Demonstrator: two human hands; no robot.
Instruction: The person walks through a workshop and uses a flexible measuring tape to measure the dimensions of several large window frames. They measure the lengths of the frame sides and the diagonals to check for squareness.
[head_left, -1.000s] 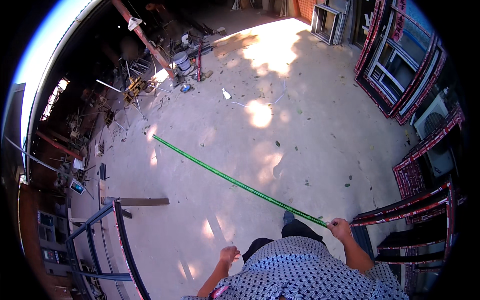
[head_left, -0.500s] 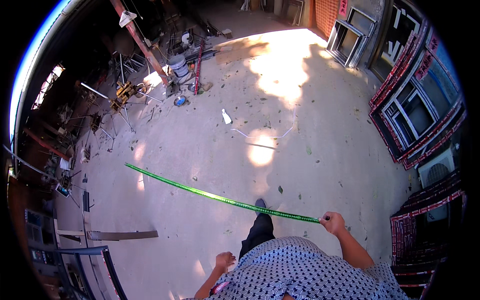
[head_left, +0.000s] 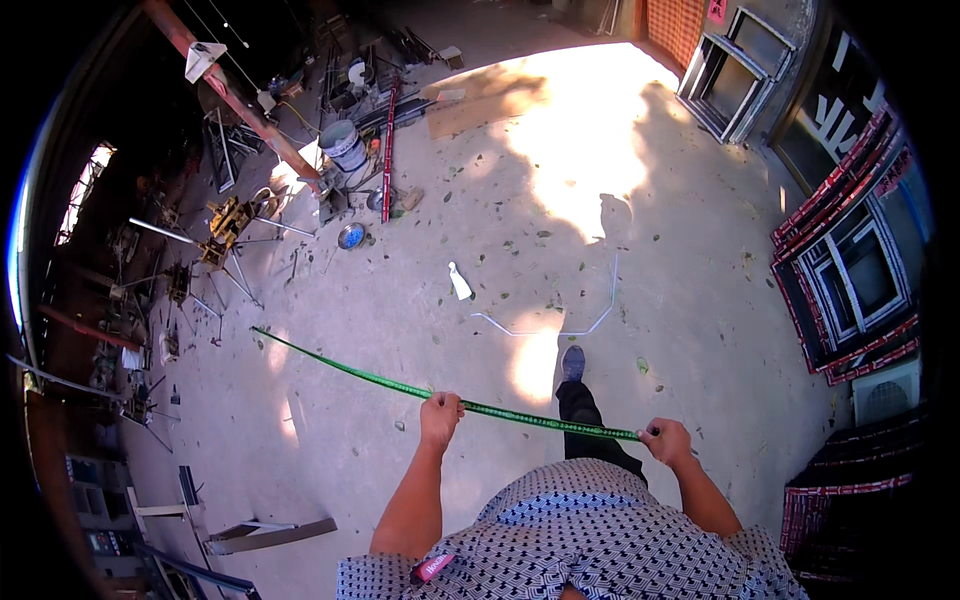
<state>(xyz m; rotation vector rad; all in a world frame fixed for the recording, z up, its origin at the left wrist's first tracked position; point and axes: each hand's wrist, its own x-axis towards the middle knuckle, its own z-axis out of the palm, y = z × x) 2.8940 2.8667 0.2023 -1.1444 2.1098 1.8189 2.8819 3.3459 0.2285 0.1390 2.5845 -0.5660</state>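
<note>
A long, thin strip in green printed film (head_left: 530, 416) stretches across in front of my body, sagging slightly toward its far left end. My right hand (head_left: 666, 441) pinches its right end. Farther along, near the strip's middle, my left hand (head_left: 440, 416) is closed around it. The left part of the strip sticks out past that hand over the concrete floor. One of my shoes (head_left: 573, 362) shows beyond the strip.
Ahead lie a white bottle (head_left: 459, 282) and a thin bent strip (head_left: 562, 333). A bucket (head_left: 343, 147), a bowl of blue bits (head_left: 351, 236) and a yellow tripod machine (head_left: 228, 220) stand left. Wrapped frames (head_left: 850, 270) lean right; a grey bar (head_left: 275, 537) lies lower left.
My left hand has risen from beside my body and taken hold of the strip near its middle. The right hand keeps its end. I have stepped forward, and the view has shifted.
</note>
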